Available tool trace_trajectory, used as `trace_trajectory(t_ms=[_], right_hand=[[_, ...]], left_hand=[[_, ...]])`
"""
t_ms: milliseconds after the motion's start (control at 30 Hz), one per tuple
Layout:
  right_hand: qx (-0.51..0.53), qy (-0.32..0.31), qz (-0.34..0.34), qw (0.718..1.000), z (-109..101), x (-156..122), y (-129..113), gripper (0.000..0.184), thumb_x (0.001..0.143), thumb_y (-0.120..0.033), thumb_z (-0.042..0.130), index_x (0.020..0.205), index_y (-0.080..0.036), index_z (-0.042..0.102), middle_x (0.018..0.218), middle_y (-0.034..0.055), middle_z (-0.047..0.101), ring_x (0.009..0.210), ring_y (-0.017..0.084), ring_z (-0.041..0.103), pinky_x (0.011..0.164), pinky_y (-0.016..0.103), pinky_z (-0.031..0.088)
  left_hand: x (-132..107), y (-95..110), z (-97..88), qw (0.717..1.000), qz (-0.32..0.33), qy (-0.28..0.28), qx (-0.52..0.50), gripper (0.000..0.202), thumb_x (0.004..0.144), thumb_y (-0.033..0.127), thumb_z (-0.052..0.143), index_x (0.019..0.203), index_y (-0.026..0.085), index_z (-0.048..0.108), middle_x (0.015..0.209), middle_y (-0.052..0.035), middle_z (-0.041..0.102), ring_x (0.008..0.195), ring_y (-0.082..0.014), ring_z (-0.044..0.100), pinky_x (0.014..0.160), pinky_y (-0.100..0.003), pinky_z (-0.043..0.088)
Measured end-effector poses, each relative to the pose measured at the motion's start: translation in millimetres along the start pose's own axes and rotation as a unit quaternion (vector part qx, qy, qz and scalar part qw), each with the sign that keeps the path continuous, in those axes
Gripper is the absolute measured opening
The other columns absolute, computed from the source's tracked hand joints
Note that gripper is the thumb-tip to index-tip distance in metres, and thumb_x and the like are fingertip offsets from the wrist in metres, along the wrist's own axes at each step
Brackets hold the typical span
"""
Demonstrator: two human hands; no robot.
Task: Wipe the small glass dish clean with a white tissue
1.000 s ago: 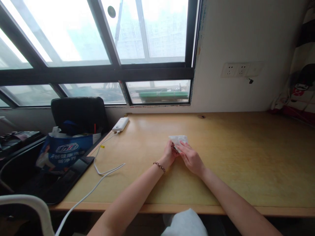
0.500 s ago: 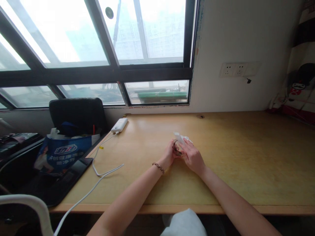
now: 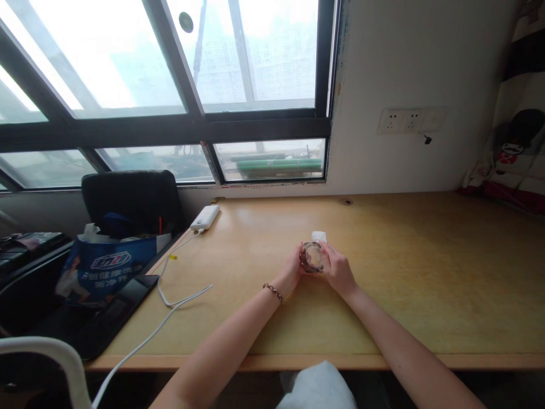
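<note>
My left hand [image 3: 293,267] is closed round the left side of a shiny brown ring-shaped object [image 3: 303,258], which looks like a bangle or the rim of a small round glass. Its round opening faces me, above the table. On the other side, my right hand [image 3: 339,268] grips the ring's right edge, fingers curled. A white piece of tissue or paper [image 3: 319,236] shows just beyond the right fingers; whether they hold it I cannot tell. A beaded bracelet [image 3: 273,292] circles my left wrist.
The wooden table [image 3: 426,284] spreads out under my hands. A white power bank [image 3: 205,217] lies at its left edge, its white cable [image 3: 170,304] trailing forward. Left of the table stand a black chair [image 3: 131,196] and a blue bag [image 3: 106,267].
The ring has turned so its opening shows more fully. My right hand has shifted from over the tissue onto the ring's edge, and the tissue now looks smaller and squarer.
</note>
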State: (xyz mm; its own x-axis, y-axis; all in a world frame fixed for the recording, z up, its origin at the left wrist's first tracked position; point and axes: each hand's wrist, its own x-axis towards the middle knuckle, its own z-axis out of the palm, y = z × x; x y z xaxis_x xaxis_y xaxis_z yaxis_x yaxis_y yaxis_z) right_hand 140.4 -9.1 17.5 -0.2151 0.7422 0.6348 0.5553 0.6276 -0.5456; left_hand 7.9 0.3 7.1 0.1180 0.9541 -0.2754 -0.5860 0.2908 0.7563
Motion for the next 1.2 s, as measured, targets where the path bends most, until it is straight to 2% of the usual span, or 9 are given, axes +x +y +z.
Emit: trace_trajectory(t_ms=[167, 367, 533, 633, 700, 767, 867, 1033, 1200], right_hand=[[0.031, -0.03, -0.004, 0.999, 4, -5, -1, 0.036, 0.089, -0.027, 0.027, 0.119, -0.017, 0.046, 0.109, 0.0104, 0.056, 0.099, 0.022, 0.053, 0.085, 0.036, 0.044], [0.04, -0.053, -0.033, 0.997, 13, -9, -4, 0.04, 0.089, -0.025, 0.028, 0.127, -0.015, 0.036, 0.12, 0.0109, 0.048, 0.113, 0.021, 0.043, 0.094, 0.037, 0.037], [0.024, -0.093, -0.072, 0.993, 17, -11, -7, 0.044, 0.088, -0.024, 0.027, 0.131, -0.015, 0.028, 0.134, 0.0089, 0.03, 0.126, 0.022, 0.02, 0.101, 0.042, 0.027], [0.013, -0.13, -0.107, 0.986, 17, -10, -12, 0.046, 0.089, -0.024, 0.027, 0.133, -0.016, 0.022, 0.137, 0.0073, 0.024, 0.127, 0.02, 0.015, 0.102, 0.04, 0.025], [-0.009, -0.143, -0.128, 0.981, 16, -9, -16, 0.047, 0.088, -0.025, 0.028, 0.134, -0.016, 0.019, 0.138, 0.0067, 0.022, 0.127, 0.02, 0.014, 0.103, 0.04, 0.023], [-0.039, -0.146, -0.146, 0.978, 14, -8, -18, 0.049, 0.088, -0.025, 0.03, 0.134, -0.017, 0.018, 0.139, 0.0059, 0.02, 0.128, 0.02, 0.013, 0.103, 0.042, 0.021], [-0.075, -0.146, -0.164, 0.973, 11, -6, -19, 0.049, 0.087, -0.024, 0.032, 0.134, -0.019, 0.019, 0.139, 0.0043, 0.02, 0.128, 0.021, 0.012, 0.103, 0.043, 0.019], [-0.05, -0.111, -0.131, 0.984, 10, -4, -13, 0.048, 0.087, -0.024, 0.032, 0.134, -0.018, 0.021, 0.139, 0.0048, 0.02, 0.128, 0.02, 0.012, 0.104, 0.042, 0.018], [0.081, -0.076, -0.049, 0.993, 8, -3, -4, 0.045, 0.088, -0.026, 0.029, 0.133, -0.019, 0.024, 0.138, 0.0054, 0.022, 0.126, 0.019, 0.019, 0.103, 0.038, 0.022]], left_hand=[[6, 8, -9.4, 0.995, 0.009, 0.018, -0.097, 0.033, 0.079, 0.04, 0.041, 0.057, 0.016, 0.045, 0.047, 0.0006, 0.05, 0.05, -0.0181, 0.057, 0.052, -0.037, 0.049], [9, 7, -15.0, 0.984, 0.048, -0.006, -0.172, 0.029, 0.081, 0.038, 0.041, 0.082, 0.014, 0.056, 0.073, -0.0069, 0.063, 0.066, -0.0178, 0.06, 0.064, -0.034, 0.049], [9, 3, -16.4, 0.975, 0.089, -0.033, -0.203, 0.028, 0.076, 0.037, 0.052, 0.062, 0.013, 0.054, 0.057, -0.0021, 0.058, 0.056, -0.0124, 0.055, 0.061, -0.027, 0.046], [7, 2, -15.2, 0.976, 0.087, -0.026, -0.199, 0.028, 0.074, 0.037, 0.055, 0.059, 0.014, 0.053, 0.056, -0.0001, 0.056, 0.053, -0.0094, 0.053, 0.062, -0.023, 0.045], [6, 0, -13.8, 0.98, 0.064, -0.042, -0.183, 0.027, 0.075, 0.039, 0.054, 0.066, 0.014, 0.057, 0.065, -0.0028, 0.061, 0.062, -0.0117, 0.057, 0.068, -0.024, 0.045], [5, -3, -12.7, 0.983, 0.043, -0.081, -0.159, 0.03, 0.077, 0.041, 0.049, 0.079, 0.013, 0.06, 0.077, -0.0068, 0.063, 0.073, -0.0152, 0.058, 0.074, -0.026, 0.044], [6, -7, -13.1, 0.985, 0.043, -0.101, -0.136, 0.033, 0.079, 0.041, 0.046, 0.09, 0.013, 0.059, 0.086, -0.0088, 0.063, 0.079, -0.0165, 0.059, 0.074, -0.026, 0.044], [12, -5, -17.4, 0.981, 0.064, -0.059, -0.175, 0.026, 0.079, 0.041, 0.047, 0.084, 0.017, 0.057, 0.071, -0.0024, 0.063, 0.059, -0.0116, 0.056, 0.06, -0.025, 0.046], [11, 1, -19.6, 0.985, 0.013, -0.057, -0.159, 0.029, 0.078, 0.042, 0.046, 0.07, 0.016, 0.054, 0.06, -0.002, 0.058, 0.055, -0.0139, 0.056, 0.057, -0.03, 0.047]])
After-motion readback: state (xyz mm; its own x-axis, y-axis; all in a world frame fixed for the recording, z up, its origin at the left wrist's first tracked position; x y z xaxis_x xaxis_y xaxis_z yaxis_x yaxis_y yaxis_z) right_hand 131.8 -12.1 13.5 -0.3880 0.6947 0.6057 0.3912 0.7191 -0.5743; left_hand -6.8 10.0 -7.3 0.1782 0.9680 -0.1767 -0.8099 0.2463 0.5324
